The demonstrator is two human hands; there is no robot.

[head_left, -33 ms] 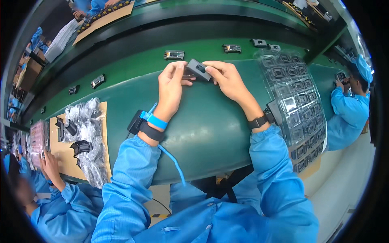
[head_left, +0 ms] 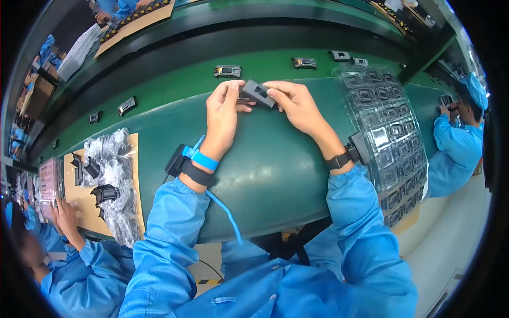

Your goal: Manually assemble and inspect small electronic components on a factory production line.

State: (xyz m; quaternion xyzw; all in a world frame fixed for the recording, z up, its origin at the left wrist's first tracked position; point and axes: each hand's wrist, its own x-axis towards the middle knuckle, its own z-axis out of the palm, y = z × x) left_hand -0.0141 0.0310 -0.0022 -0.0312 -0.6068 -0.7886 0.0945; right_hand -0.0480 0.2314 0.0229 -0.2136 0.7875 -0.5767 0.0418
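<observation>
Both my hands are raised over the far part of the green table point(head_left: 265, 175). Between them is a grey plastic housing point(head_left: 258, 94) with a rectangular opening, held tilted. My right hand point(head_left: 297, 105) pinches its right end, thumb on top near the opening. My left hand point(head_left: 224, 105) is closed at the other end, on a dark glossy part point(head_left: 245, 97) beside the housing. The fingers cover most of that part, and whether the two pieces are joined I cannot tell.
Along the green conveyor strip beyond lie several assembled units point(head_left: 227, 71). Clear plastic trays point(head_left: 389, 138) with rectangular pockets stand at right. On the left, cardboard point(head_left: 132, 175) bears bagged black parts point(head_left: 106, 193). A blue cord point(head_left: 228, 212) hangs from my left wrist. Co-workers sit on both sides.
The grey housing has shifted very slightly in my fingers. Both hands keep their grip.
</observation>
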